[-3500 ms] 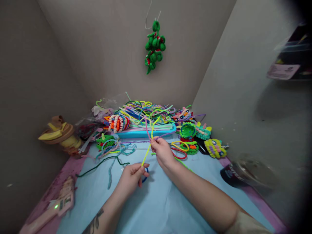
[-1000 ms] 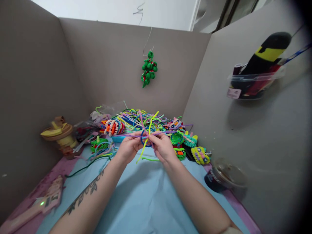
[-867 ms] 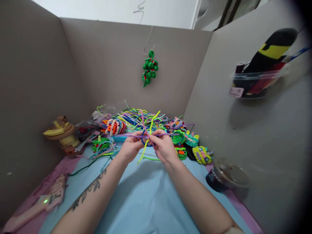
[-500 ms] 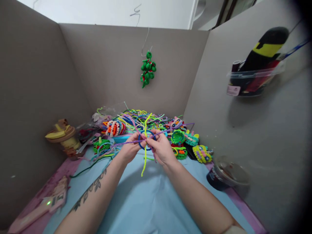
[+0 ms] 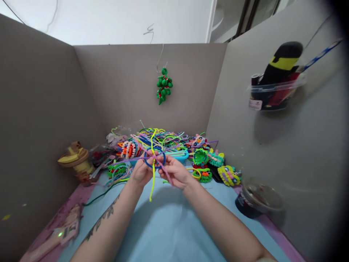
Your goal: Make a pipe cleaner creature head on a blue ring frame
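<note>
A blue pipe-cleaner ring (image 5: 164,159) is held up over the work surface between both hands. Yellow (image 5: 152,185), pink (image 5: 167,175) and purple (image 5: 134,159) pipe cleaners cross at its middle like spokes. My left hand (image 5: 141,171) is closed, pinching the crossing and the ring's left side. My right hand (image 5: 177,171) has its fingers closed at the ring's right side, close to the pink strand. The fingertips partly hide the crossing. Behind them, a blue tray (image 5: 181,156) carries a heap of loose pipe cleaners (image 5: 169,140) in many colours.
Finished pipe-cleaner pieces (image 5: 200,157) lie right of the tray, and a striped one (image 5: 129,150) sits left. A pink glue gun (image 5: 61,234) with a green light rests front left. A lidded tub (image 5: 257,198) stands right. Grey panels (image 5: 191,91) enclose three sides; a green ornament (image 5: 164,86) hangs behind.
The pink strand now slants down to the right in front of the ring. Purple no longer reaches out past my right hand. Both hands sit slightly further left in the view, which has tilted.
</note>
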A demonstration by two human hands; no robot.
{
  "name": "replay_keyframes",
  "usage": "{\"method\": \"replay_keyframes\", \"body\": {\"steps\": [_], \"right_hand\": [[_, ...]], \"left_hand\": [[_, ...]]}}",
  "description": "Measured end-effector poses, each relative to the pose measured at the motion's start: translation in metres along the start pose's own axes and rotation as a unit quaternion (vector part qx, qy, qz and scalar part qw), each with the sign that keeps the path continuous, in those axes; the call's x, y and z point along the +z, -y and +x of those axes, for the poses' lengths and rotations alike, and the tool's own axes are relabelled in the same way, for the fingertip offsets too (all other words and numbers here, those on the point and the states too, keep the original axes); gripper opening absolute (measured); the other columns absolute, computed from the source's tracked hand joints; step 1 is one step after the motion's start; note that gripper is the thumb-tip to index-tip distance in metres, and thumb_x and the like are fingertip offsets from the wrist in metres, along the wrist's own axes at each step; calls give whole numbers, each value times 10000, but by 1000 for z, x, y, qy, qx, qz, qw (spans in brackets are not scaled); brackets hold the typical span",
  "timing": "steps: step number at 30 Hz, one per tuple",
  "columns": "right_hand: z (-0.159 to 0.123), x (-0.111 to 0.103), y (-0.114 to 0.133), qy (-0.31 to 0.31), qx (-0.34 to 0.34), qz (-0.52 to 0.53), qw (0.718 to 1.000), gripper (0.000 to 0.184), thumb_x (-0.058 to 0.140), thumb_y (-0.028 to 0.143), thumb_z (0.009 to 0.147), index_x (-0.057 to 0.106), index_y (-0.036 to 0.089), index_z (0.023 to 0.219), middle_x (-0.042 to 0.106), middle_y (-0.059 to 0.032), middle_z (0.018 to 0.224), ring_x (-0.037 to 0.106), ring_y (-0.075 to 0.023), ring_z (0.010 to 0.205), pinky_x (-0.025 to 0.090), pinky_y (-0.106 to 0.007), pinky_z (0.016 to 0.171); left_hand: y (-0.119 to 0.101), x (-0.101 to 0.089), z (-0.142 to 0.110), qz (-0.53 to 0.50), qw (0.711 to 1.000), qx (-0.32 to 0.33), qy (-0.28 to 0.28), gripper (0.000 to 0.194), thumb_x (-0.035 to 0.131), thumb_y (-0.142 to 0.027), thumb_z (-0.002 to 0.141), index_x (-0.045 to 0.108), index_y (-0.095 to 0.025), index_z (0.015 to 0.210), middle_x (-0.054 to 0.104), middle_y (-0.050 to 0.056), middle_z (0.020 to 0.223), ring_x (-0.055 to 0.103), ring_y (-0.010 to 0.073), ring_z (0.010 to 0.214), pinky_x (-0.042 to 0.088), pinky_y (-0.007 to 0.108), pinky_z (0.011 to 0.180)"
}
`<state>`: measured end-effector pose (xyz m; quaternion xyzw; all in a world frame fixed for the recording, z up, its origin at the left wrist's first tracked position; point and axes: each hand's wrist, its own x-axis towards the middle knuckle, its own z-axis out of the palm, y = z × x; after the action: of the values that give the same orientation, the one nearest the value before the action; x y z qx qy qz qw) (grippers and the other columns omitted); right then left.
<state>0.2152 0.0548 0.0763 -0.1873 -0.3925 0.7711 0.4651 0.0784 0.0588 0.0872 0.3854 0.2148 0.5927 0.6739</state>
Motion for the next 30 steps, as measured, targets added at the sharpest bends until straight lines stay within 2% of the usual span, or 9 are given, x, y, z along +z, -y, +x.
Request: {"method": "replay_keyframes", "body": {"steps": [2, 4, 6, 8, 12, 19, 23, 26, 30], "right_hand": [[-1, 5, -4, -17, -62, -39, 997, 430, 758, 161, 529, 580, 220, 916, 643, 6, 831, 586, -103, 631, 486, -216, 560], [-1, 9, -6, -50, -151, -94, 983, 531, 785, 155, 495, 558, 244, 967, 626, -2, 946, 593, -137, 807, 497, -236, 666], [-1, 11, -9, -62, -200, -151, 966, 635, 788, 127, 478, 529, 265, 1041, 591, -8, 1067, 561, -153, 929, 483, -259, 771], [0, 10, -11, -53, -193, -183, 963, 633, 774, 139, 500, 518, 268, 1064, 578, -12, 1088, 564, -148, 886, 485, -271, 769], [3, 8, -12, -45, -166, -192, 966, 531, 759, 177, 506, 535, 251, 982, 604, 9, 934, 566, -132, 720, 503, -273, 662], [-1, 12, -5, -30, -159, -166, 973, 522, 772, 194, 466, 540, 247, 930, 598, 32, 768, 579, -141, 726, 498, -256, 658], [1, 4, -10, -58, -192, -170, 965, 498, 772, 222, 475, 557, 240, 924, 604, 24, 750, 575, -147, 719, 489, -261, 661], [2, -2, -14, -91, -206, -184, 957, 432, 743, 247, 534, 569, 240, 930, 610, 16, 749, 577, -158, 732, 488, -279, 685], [1, -6, -14, -95, -242, -204, 944, 393, 712, 234, 592, 567, 254, 957, 612, 19, 760, 583, -169, 777, 478, -313, 778]], "left_hand": [[0, 0, 1, -20, 1000, 0, -15, 296, 754, -191, 595, 569, -192, 826, 631, -21, 771, 599, 90, 684, 464, 179, 599], [1, 0, 2, -40, 999, 1, -30, 286, 755, -186, 592, 582, -196, 820, 644, -22, 772, 601, 83, 669, 473, 170, 604], [6, 2, 0, -54, 998, -10, -29, 284, 756, -195, 594, 599, -190, 831, 656, -13, 784, 598, 77, 643, 482, 168, 608], [13, 5, -3, -51, 998, -37, -10, 294, 756, -217, 601, 611, -180, 854, 658, 0, 776, 600, 84, 630, 490, 181, 614], [27, 10, -7, -41, 997, -60, 13, 301, 765, -245, 596, 613, -178, 847, 653, 0, 738, 616, 102, 662, 497, 197, 633], [36, 10, -6, -70, 994, -86, -20, 189, 709, -195, 647, 611, -185, 809, 643, -3, 728, 616, 90, 683, 508, 180, 679], [39, 13, -3, -82, 992, -88, -28, 163, 683, -132, 651, 622, -166, 798, 651, 6, 759, 606, 73, 666, 502, 151, 661], [44, 14, -2, -84, 992, -90, -39, 145, 683, -121, 649, 633, -152, 782, 660, 10, 767, 600, 61, 646, 497, 131, 654], [49, 13, -2, -84, 993, -82, -30, 155, 701, -148, 649, 648, -147, 795, 671, 21, 800, 611, 78, 693, 499, 143, 674]]}}
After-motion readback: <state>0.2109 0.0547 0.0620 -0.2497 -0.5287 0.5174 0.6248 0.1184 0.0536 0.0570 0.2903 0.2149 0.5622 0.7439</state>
